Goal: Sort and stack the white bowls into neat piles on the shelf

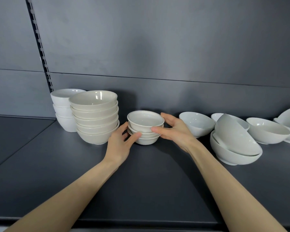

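Observation:
A short pile of three small cream bowls with thin dark rims stands mid-shelf. My left hand touches its lower left side with thumb and fingers curled round the bottom bowls. My right hand grips the top bowl from the right, thumb in front and fingers behind. Left of them rises a tall stack of several cream bowls, and behind that a stack of three white cups.
Loose white bowls lie to the right: one upright, two nested and tilted, others toward the far right edge. The dark grey shelf has bare room in front. A slotted upright runs up the back panel.

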A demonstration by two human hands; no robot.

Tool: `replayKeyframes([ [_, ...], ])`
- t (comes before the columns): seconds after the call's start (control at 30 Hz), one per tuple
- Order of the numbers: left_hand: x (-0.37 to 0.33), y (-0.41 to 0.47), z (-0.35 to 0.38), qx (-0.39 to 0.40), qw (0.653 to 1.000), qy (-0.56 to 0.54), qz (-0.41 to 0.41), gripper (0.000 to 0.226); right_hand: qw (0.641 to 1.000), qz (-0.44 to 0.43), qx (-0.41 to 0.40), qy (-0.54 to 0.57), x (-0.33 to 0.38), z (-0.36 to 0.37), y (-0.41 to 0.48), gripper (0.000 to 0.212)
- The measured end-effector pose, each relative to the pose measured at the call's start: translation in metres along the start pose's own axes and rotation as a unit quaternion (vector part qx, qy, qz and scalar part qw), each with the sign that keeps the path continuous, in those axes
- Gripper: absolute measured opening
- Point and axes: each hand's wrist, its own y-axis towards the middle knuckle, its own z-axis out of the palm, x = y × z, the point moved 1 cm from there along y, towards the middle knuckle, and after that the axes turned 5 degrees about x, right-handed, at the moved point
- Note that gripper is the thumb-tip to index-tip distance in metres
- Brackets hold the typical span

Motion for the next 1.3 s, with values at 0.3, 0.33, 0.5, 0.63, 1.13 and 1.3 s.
replayKeyframes([
  [0.3, -0.004, -0.004, 0.002, -0.005, 0.999, 0.051, -0.005, 0.036, 1.0, 0.009, 0.001, -0.01, 0.003, 0.0, -0.006, 0.088],
  [0.33, -0.004, -0.005, 0.002, -0.005, 0.998, 0.064, -0.013, 0.041, 1.0, 0.009, 0.002, -0.015, 0.003, 0.0, -0.007, 0.084],
  [0.5, -0.007, -0.015, -0.002, 0.018, 0.99, 0.127, -0.064, 0.037, 0.997, 0.021, 0.014, -0.067, 0.008, -0.004, -0.014, 0.05],
  [0.63, -0.017, -0.026, -0.005, 0.062, 0.975, 0.19, -0.099, 0.042, 0.985, 0.017, -0.016, -0.171, 0.02, -0.01, -0.025, 0.078],
  [1.13, -0.071, -0.063, 0.079, 0.228, 0.952, 0.205, -0.008, 0.046, 0.933, -0.006, -0.177, -0.314, 0.055, -0.082, -0.168, 0.032],
  [1.3, -0.08, -0.055, 0.128, 0.247, 0.956, 0.154, -0.017, 0.073, 0.929, -0.021, -0.235, -0.285, 0.049, -0.122, -0.192, 0.039],
])
